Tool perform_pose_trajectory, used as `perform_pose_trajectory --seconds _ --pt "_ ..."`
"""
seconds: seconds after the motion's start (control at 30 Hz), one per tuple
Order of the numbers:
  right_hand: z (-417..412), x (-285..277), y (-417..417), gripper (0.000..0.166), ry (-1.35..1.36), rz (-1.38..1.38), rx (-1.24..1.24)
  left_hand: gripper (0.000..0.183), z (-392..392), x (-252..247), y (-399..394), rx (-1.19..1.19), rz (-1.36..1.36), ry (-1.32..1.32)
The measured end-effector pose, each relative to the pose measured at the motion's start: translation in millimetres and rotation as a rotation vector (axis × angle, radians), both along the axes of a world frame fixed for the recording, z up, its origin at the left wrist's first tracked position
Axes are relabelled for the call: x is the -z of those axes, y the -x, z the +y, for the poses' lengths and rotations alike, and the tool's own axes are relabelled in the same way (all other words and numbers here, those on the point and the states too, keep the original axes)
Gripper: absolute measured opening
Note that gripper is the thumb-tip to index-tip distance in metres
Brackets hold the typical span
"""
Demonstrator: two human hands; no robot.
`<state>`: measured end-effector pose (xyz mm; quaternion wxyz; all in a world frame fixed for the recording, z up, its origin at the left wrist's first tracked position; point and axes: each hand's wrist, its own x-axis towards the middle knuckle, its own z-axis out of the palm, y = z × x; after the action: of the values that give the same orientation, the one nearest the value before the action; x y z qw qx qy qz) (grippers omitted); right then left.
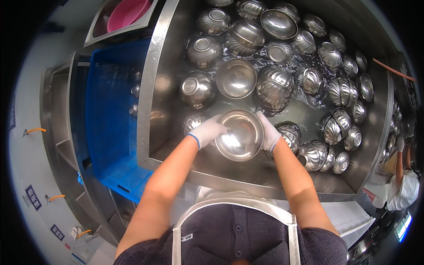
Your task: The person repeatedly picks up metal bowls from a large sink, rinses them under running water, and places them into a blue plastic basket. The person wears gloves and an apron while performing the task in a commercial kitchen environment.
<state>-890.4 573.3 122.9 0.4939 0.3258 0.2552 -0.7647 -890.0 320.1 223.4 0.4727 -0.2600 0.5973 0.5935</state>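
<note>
Between my two gloved hands is a shiny steel bowl [238, 135], its hollow side facing up towards me. My left hand [208, 130], in a white knit glove with a blue cuff, grips the bowl's left rim with the thumb over the edge. On the opposite side my right hand [269, 131], gloved the same way, holds the rim; its fingers are partly hidden. The bowl is over the near side of a large steel sink [265, 184]. Just beyond it, another open bowl [236, 79] sits face up beside a pair of fluted bowls [275, 87].
Several fluted metal bowls [331, 54] lie in the sink's water. Left of the sink stands a blue plastic crate [109, 99] with small metal bowls inside. A pink basin [127, 15] is at upper left. At far right, a person in white [402, 190] works at another sink.
</note>
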Motion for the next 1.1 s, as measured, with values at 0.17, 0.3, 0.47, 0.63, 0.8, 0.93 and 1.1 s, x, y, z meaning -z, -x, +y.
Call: perform_pose_trajectory --seconds 0.17,0.3,0.47,0.63,0.8,0.93,1.1 --pt "3 -106 -6 0.094 0.344 -0.013 0.110 0.056 -27 -123 -8 0.170 0.278 0.041" --pt "-20 -80 -9 0.095 0.232 -0.015 0.092 0.062 -13 -169 -9 0.218 0.459 0.180" --pt "-50 -57 -8 0.096 0.162 -0.014 0.155 0.071 -18 -199 -19 0.196 0.633 0.371" --pt "-65 -50 -15 0.097 0.117 0.018 0.210 0.077 -30 -227 -33 0.149 0.684 0.492" --pt "-65 -52 -11 0.098 0.085 0.062 0.229 0.079 -47 -240 -59 -0.024 0.948 0.591" --pt "-77 -59 -13 0.098 0.064 0.117 0.213 0.081 -53 -237 -85 0.319 1.388 0.567" --pt "-107 -96 0 0.099 0.094 0.230 0.147 0.075 -53 -230 -101 0.381 1.341 0.694"
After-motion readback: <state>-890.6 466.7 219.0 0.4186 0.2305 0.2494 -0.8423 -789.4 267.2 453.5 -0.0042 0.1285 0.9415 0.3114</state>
